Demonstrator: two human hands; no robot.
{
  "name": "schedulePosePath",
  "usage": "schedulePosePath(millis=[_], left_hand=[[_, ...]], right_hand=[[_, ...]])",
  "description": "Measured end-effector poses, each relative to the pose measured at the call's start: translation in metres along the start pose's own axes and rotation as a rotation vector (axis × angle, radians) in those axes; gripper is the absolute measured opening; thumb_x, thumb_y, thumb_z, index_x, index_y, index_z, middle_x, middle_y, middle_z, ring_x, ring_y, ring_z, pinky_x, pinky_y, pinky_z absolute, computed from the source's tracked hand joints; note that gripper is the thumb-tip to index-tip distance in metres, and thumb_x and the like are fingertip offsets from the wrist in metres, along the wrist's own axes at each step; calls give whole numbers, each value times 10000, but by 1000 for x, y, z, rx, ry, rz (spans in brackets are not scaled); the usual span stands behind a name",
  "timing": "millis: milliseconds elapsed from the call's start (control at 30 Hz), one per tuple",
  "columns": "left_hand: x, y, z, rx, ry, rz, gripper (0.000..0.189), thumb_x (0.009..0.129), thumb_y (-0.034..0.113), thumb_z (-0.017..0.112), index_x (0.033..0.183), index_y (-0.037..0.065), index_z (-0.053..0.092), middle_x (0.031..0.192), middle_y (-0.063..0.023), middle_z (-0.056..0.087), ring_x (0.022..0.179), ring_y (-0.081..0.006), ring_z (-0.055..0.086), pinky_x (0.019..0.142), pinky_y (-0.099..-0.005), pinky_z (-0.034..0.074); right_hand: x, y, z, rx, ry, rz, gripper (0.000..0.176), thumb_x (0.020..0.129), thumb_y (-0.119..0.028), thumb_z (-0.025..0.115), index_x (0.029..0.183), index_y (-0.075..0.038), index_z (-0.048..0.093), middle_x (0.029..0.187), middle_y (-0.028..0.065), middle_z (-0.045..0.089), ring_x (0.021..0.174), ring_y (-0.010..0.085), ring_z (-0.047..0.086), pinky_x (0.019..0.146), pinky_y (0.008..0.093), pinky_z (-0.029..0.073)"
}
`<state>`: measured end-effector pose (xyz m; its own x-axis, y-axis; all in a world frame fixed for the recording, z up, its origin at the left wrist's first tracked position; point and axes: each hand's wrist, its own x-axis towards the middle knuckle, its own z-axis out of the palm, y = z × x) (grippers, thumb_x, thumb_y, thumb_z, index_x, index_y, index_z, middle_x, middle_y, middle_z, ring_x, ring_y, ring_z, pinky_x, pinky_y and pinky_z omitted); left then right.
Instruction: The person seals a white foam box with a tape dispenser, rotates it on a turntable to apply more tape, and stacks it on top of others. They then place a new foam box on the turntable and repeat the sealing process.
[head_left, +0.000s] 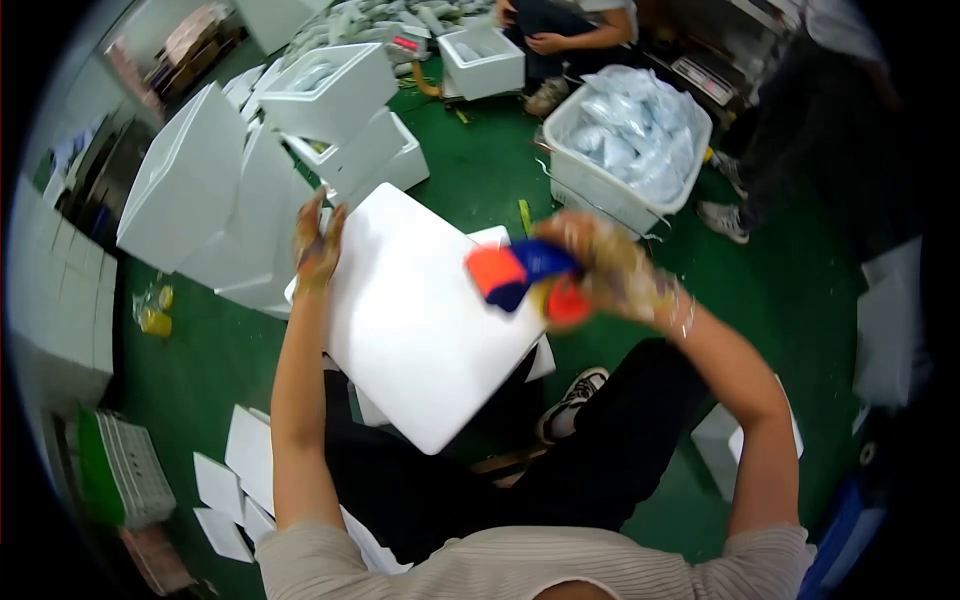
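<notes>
A white foam box (425, 310) is tilted over my lap, its smooth broad face turned up toward me. My left hand (318, 245) grips its far left edge, thumb and fingers around the rim. In my right hand (615, 265) is a blue and orange tape dispenser (530, 268), held over the right edge of the box. A roll shows under the dispenser, and both it and the hand are blurred by motion. Both hands wear thin, stained gloves.
White foam boxes (335, 95) stack up ahead on the left. A white tub (630, 180) of filled plastic bags stands ahead right, near two other people. Foam lids (220, 485) lie on the green floor by my left side. A green crate (125, 470) stands farther left.
</notes>
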<state>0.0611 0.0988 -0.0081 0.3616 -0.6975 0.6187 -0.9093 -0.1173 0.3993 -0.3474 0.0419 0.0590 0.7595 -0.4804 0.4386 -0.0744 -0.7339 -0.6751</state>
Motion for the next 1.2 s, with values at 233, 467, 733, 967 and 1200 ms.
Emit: schedulePosePath(millis=[233,467,733,967,1200], left_hand=[[-337,91,-92,-79,-364,-176,916,815,454,639,1451,12,150,1447,-208,285,1310,-388,327,1075,-501,276],[-380,128,-6,-256,-486,-456,873,755,464,678,1385,4,286,1422,-198,327,1351,-341,274,1061,-478,299],[-395,-10,-64,-106,-885,-399,365,976,177,350,1286,18,456,1237,-112,567,1067,-242,572,837,-350,510],[-397,-54,-31,-519,-699,-921,372,987,331,417,1242,80,520,1005,-49,626,844,-186,589,714,-321,503],[-390,-94,-29,-752,-504,-666,426,908,323,557,1263,88,540,1281,-131,552,1205,-289,490,995,-410,401]], right_hand=[[133,101,8,-392,-209,-290,656,570,59,672,1200,-68,541,1058,130,570,1011,340,553,878,400,459],[144,142,30,-462,-305,-450,668,573,-5,719,1212,-87,546,1067,123,585,1005,322,559,882,399,470],[45,130,16,-698,-167,-533,785,552,-277,818,1236,-51,507,1007,137,567,869,330,577,761,412,490],[-47,81,73,-635,182,-30,818,587,-366,828,1228,14,489,975,157,566,840,332,576,737,421,489],[-59,64,47,-560,44,-86,692,577,-131,817,1203,-28,541,1000,156,561,893,349,572,778,415,479]])
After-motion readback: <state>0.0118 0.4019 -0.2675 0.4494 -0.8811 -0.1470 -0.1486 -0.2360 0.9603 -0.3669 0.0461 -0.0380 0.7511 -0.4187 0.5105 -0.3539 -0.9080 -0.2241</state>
